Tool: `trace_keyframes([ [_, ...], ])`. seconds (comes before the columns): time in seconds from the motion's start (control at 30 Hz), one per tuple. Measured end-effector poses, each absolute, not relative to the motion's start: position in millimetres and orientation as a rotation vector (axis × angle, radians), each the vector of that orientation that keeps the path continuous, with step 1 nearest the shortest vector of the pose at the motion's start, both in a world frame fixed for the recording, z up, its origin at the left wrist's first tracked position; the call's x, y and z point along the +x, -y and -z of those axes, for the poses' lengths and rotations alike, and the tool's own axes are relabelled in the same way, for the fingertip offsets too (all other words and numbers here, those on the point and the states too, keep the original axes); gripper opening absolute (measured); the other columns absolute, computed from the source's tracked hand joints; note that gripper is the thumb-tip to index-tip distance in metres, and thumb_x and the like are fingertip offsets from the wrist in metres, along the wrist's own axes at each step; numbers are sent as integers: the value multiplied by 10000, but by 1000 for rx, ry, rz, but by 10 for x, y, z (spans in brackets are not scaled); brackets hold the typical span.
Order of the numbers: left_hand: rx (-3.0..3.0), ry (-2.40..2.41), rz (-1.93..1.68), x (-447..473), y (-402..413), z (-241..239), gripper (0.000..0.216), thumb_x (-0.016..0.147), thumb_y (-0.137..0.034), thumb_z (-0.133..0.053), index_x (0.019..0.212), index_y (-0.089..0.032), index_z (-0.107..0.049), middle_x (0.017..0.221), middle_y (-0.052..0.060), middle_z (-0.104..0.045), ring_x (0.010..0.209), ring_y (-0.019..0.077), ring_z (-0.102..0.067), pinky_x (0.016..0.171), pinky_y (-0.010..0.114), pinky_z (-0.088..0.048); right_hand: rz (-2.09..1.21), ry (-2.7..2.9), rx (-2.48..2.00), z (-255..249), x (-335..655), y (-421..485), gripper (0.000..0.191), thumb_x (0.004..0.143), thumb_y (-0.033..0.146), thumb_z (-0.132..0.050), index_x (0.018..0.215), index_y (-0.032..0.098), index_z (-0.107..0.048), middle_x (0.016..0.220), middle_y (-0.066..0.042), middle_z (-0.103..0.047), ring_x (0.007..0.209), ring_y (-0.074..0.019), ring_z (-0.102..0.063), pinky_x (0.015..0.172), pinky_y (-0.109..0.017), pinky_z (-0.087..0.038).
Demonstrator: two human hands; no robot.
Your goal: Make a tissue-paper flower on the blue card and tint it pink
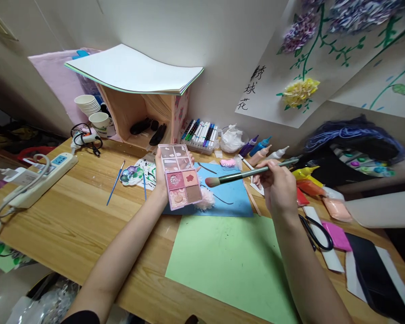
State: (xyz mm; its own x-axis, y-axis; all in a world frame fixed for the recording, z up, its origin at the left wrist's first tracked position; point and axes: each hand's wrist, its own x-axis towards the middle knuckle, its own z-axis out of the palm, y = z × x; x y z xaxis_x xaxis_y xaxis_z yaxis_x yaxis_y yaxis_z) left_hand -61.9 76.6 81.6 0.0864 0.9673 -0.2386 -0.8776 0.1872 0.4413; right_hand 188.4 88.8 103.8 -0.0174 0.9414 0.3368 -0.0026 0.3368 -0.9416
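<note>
Left hand (161, 173) holds a pink makeup palette (179, 176) up at frame centre, fingers wrapped behind it, pans facing the camera; grip closed on the palette's left edge. Right hand (278, 188) pinches a green-handled brush (251, 173) near mid-handle, grip closed on it, the pink bristle tip just right of the palette, apart from the pans.

Below the palette: blue paper (234, 198) with a fluffy pink piece (205, 201) on it; green paper (227, 258) lower centre of the table (70, 216). Scissors (319, 234) right of the right wrist.

Risk, judged: the palette is held by one edge only, so pressure from the brush could tilt it or knock it down onto the blue paper. Loose powder could fall from the bristles onto either sheet.
</note>
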Motion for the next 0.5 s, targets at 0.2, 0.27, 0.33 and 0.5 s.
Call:
trace_keyframes([
  [0.2,221,-512,-1498,-732,-801,-839,597,786,-686,-388,966,-173,-636,794,82,-716,829,251,-689,847,466,-538,-883,1605,-1049,-936,1840,-862,281,911,396,-482,762,183,-590,514,10,-570,451,-114,-543,416,-219,-414],
  [0.27,225,-525,-1509,-759,-807,-857,604,785,-693,-379,966,-178,-637,811,84,-718,832,252,-689,841,468,-539,-840,1820,-1050,-954,1809,-793,286,918,382,-469,764,177,-595,576,-5,-607,503,-116,-573,464,-224,-439],
  [0.33,236,-539,-1503,-779,-810,-874,627,790,-702,-352,981,-175,-634,840,91,-718,809,243,-688,831,470,-540,-759,2004,-1012,-996,1800,-737,279,925,348,-455,757,177,-597,608,-9,-623,522,-113,-580,495,-227,-446],
  [0.5,244,-547,-1500,-808,-816,-882,674,809,-708,-277,1019,-168,-623,876,103,-715,766,224,-679,823,481,-537,-556,2132,-904,-1111,1849,-684,288,924,285,-426,703,187,-582,555,5,-594,470,-107,-551,487,-235,-426],
])
